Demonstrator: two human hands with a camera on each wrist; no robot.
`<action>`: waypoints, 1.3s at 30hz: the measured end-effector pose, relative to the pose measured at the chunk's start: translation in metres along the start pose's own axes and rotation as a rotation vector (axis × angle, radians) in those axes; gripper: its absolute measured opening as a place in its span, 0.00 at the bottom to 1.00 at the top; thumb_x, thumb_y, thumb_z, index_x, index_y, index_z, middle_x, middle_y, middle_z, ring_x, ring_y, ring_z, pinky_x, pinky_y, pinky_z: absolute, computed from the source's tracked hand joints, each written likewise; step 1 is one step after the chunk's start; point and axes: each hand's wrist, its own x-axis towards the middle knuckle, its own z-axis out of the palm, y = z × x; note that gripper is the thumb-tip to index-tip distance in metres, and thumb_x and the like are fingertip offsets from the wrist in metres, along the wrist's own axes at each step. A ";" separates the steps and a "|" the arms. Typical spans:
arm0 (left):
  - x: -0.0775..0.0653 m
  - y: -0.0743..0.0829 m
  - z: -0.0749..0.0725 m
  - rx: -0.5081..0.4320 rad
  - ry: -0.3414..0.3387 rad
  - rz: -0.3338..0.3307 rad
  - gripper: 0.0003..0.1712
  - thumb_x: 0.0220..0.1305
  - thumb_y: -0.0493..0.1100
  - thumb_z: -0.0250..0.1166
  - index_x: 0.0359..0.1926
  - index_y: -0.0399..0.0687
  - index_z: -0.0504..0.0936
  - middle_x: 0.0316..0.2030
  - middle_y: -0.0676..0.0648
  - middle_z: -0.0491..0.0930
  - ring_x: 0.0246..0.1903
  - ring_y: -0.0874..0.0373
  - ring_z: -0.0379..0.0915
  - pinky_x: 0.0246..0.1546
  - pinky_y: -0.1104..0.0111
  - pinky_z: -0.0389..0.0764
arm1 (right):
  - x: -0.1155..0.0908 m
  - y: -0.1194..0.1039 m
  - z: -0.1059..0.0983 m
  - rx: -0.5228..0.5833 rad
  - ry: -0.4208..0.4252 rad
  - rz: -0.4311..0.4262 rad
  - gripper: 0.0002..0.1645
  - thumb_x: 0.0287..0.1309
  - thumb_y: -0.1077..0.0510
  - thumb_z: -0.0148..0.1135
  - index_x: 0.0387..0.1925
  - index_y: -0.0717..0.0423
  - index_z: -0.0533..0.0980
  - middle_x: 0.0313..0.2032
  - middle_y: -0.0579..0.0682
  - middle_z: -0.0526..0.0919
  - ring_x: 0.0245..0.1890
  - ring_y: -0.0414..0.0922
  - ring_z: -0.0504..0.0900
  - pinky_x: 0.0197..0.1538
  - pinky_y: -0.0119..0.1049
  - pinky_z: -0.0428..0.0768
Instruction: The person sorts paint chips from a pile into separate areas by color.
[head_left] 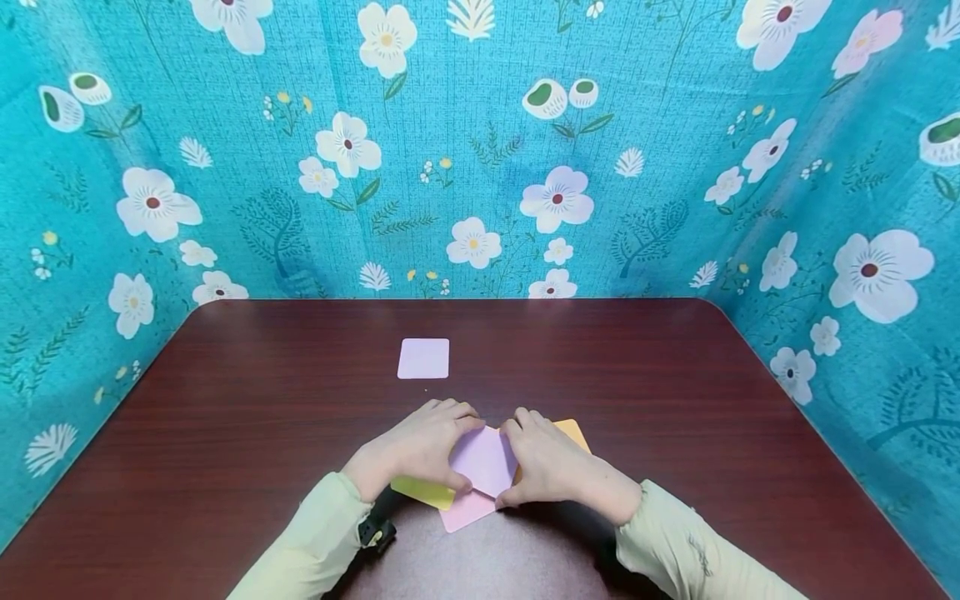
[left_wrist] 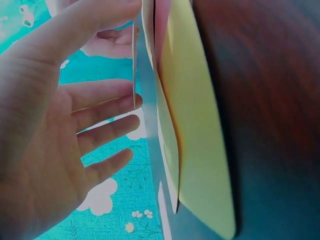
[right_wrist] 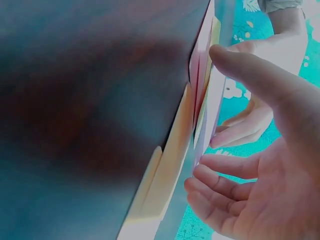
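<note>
A lavender square of paper [head_left: 483,463] lies between my two hands over a loose pile of coloured squares. My left hand [head_left: 420,446] holds its left side, thumb at the near edge and fingers at the far one. On the opposite side my right hand [head_left: 551,462] holds it the same way, with its thumb by the near corner. Beneath are a yellow-green square [head_left: 423,492], a pink square [head_left: 467,510] and an orange square [head_left: 573,432], partly hidden by the hands. In the left wrist view, the held sheet shows edge-on as a thin line, above the yellow-green paper [left_wrist: 200,150].
Farther back on the dark brown table [head_left: 247,400] lies a pale lavender square [head_left: 423,358] by itself. A blue floral cloth [head_left: 450,167] hangs behind and beside the table. A black device [head_left: 377,533] sits under the left wrist.
</note>
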 end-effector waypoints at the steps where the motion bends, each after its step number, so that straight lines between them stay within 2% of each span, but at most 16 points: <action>1: 0.000 -0.001 -0.001 -0.003 0.004 -0.003 0.41 0.38 0.61 0.69 0.54 0.49 0.74 0.50 0.54 0.72 0.51 0.58 0.64 0.53 0.62 0.65 | 0.001 0.000 -0.001 0.013 -0.005 0.001 0.46 0.22 0.34 0.72 0.40 0.62 0.72 0.33 0.48 0.69 0.35 0.44 0.69 0.40 0.36 0.72; 5: 0.000 -0.005 -0.002 -0.018 0.011 -0.018 0.41 0.38 0.62 0.69 0.54 0.48 0.74 0.50 0.53 0.72 0.51 0.57 0.64 0.54 0.58 0.64 | 0.008 0.003 -0.003 0.059 -0.028 0.004 0.45 0.24 0.36 0.72 0.42 0.62 0.72 0.34 0.48 0.68 0.36 0.43 0.69 0.40 0.34 0.73; 10: 0.001 -0.013 -0.002 -0.006 0.031 -0.031 0.41 0.38 0.64 0.68 0.53 0.48 0.75 0.48 0.52 0.72 0.49 0.57 0.65 0.53 0.60 0.65 | 0.019 0.006 -0.006 0.114 -0.058 -0.003 0.43 0.26 0.41 0.72 0.44 0.62 0.72 0.37 0.49 0.69 0.37 0.42 0.69 0.40 0.32 0.74; 16: 0.002 -0.020 -0.004 -0.028 0.039 -0.077 0.39 0.40 0.62 0.68 0.52 0.47 0.76 0.48 0.51 0.73 0.48 0.55 0.67 0.53 0.62 0.66 | 0.033 0.012 -0.005 0.115 -0.089 -0.004 0.41 0.29 0.42 0.71 0.46 0.62 0.72 0.40 0.49 0.69 0.39 0.41 0.69 0.42 0.31 0.75; 23: 0.005 -0.031 -0.007 -0.030 0.064 -0.114 0.38 0.41 0.62 0.68 0.52 0.44 0.76 0.49 0.48 0.74 0.45 0.54 0.71 0.50 0.63 0.71 | 0.048 0.018 -0.007 0.142 -0.077 -0.029 0.42 0.30 0.45 0.72 0.48 0.64 0.71 0.45 0.53 0.68 0.43 0.44 0.69 0.45 0.34 0.75; 29: 0.007 -0.043 -0.011 -0.015 0.061 -0.157 0.39 0.42 0.61 0.69 0.53 0.45 0.76 0.51 0.47 0.74 0.45 0.54 0.73 0.49 0.65 0.74 | 0.064 0.021 -0.007 0.098 -0.063 -0.046 0.43 0.31 0.44 0.70 0.50 0.64 0.71 0.46 0.53 0.71 0.47 0.47 0.69 0.49 0.36 0.73; 33: 0.008 -0.050 -0.012 -0.027 0.084 -0.176 0.39 0.43 0.60 0.69 0.54 0.44 0.76 0.51 0.46 0.74 0.45 0.53 0.73 0.49 0.64 0.74 | 0.075 0.023 -0.006 0.072 -0.060 -0.050 0.46 0.30 0.43 0.71 0.52 0.64 0.70 0.47 0.53 0.70 0.48 0.47 0.68 0.49 0.35 0.72; 39: 0.005 -0.061 -0.012 -0.008 0.108 -0.218 0.39 0.43 0.60 0.69 0.54 0.42 0.76 0.52 0.43 0.74 0.47 0.49 0.72 0.51 0.59 0.73 | 0.092 0.021 -0.004 0.048 -0.070 -0.062 0.42 0.35 0.44 0.70 0.52 0.64 0.70 0.48 0.54 0.71 0.47 0.49 0.69 0.50 0.38 0.72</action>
